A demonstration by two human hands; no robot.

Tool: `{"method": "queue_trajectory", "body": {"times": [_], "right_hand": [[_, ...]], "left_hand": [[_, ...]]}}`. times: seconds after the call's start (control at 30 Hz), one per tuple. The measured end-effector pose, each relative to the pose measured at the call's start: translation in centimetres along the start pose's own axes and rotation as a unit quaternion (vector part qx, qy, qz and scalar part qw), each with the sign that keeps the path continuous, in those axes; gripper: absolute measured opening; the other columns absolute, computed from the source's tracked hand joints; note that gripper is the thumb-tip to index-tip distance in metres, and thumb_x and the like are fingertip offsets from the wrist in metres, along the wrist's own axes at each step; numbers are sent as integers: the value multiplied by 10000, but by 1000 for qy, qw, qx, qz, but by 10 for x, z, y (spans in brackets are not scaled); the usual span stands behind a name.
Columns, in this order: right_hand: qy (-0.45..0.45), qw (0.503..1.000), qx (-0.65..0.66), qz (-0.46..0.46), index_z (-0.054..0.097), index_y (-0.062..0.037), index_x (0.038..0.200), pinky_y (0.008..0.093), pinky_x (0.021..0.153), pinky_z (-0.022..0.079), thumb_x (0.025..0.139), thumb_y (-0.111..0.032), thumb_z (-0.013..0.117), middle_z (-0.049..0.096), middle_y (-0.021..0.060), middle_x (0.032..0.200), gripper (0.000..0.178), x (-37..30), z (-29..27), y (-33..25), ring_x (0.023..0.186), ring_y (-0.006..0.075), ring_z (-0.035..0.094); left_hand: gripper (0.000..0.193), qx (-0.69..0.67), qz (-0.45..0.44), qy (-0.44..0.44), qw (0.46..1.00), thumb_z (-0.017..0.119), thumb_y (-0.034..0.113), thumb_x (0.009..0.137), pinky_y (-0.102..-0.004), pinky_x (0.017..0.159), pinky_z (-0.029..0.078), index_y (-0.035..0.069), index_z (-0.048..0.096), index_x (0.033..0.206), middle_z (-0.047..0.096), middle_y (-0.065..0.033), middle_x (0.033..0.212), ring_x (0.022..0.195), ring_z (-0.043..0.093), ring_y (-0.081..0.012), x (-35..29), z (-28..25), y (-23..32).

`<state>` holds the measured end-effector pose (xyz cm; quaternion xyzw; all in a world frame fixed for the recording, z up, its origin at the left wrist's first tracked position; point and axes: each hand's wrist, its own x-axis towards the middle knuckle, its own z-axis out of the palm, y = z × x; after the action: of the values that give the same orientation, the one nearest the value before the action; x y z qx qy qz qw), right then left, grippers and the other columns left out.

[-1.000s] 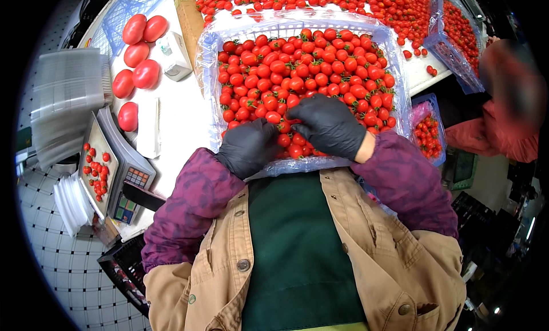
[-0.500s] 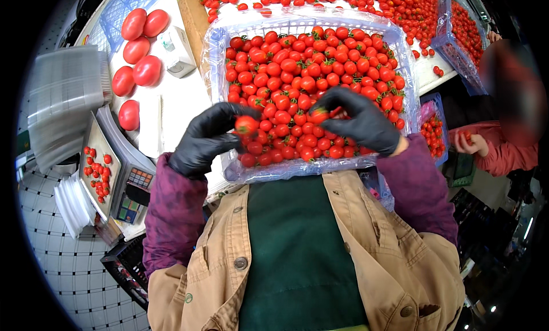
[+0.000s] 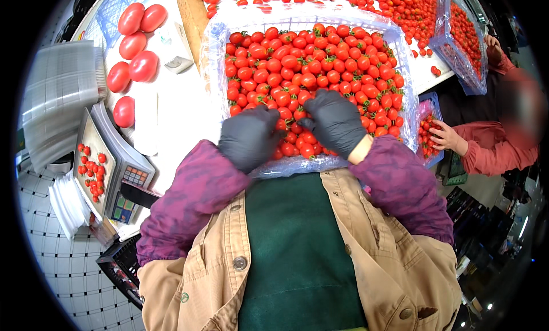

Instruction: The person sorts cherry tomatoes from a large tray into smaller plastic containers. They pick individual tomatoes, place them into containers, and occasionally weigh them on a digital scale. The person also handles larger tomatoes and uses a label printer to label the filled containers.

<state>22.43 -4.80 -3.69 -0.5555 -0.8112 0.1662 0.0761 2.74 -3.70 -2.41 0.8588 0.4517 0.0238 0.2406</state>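
Note:
Cherry tomatoes (image 3: 309,65), red with green stems, fill a pale blue crate (image 3: 408,102) lined with clear plastic in front of me. Both hands wear black gloves and reach into the near part of the pile. My left hand (image 3: 250,138) is closed, knuckles up, its fingertips among the tomatoes. Just to its right, my right hand (image 3: 336,124) is curled in the same way, thumb toward the left hand. The backs of the hands hide whatever the fingers hold.
Several large tomatoes (image 3: 143,66) and a white device (image 3: 180,54) lie on the table to the left. Nearby are a scale (image 3: 130,168) bearing cherry tomatoes and stacked clear containers (image 3: 60,96). At right, a co-worker's hand (image 3: 449,138) touches tomatoes; another crate (image 3: 443,39) stands beyond.
Half a second ago each hand held a cherry tomato above the pile. Both have since lowered onto the tomatoes, the left moving right. The co-worker's hand has reached into the crate beside them.

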Motion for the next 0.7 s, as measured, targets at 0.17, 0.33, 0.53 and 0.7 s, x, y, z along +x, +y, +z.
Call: {"method": "queue_trajectory", "body": {"times": [0.17, 0.33, 0.53, 0.7], "right_hand": [[-14, 1000, 2, 15, 594, -35, 823, 402, 630, 472, 680, -176, 677, 567, 148, 819, 217, 5, 9, -4, 782, 310, 570], [-54, 893, 439, 79, 584, -21, 918, 316, 667, 477, 774, -170, 657, 589, 62, 874, 219, -5, -37, 17, 780, 187, 585], [-73, 640, 754, 131, 560, 4, 1012, 276, 707, 467, 795, -132, 634, 583, 60, 926, 266, -31, -49, 38, 784, 137, 574], [-61, 615, 774, 137, 563, 1, 1028, 260, 686, 472, 828, -114, 596, 584, 65, 938, 234, -32, -47, 41, 794, 139, 585]], "left_hand": [[381, -637, -31, -13, 770, 701, 216, 767, -271, 586, 487, 11, 553, 1053, 600, -105, 930, 756, 608, -176, -23, -31, -35], [287, -737, -115, 22, 665, 627, 214, 832, -234, 513, 435, 3, 551, 1011, 582, -94, 853, 642, 553, -131, -19, -37, -47], [171, -122, -27, 95, 988, 613, 243, 838, -361, 581, 468, 84, 610, 903, 622, -79, 767, 665, 600, -267, 15, -14, -13], [156, 169, 94, -5, 981, 627, 205, 743, -411, 462, 451, 98, 555, 830, 560, -82, 694, 660, 602, -250, 22, 4, 5]]}}
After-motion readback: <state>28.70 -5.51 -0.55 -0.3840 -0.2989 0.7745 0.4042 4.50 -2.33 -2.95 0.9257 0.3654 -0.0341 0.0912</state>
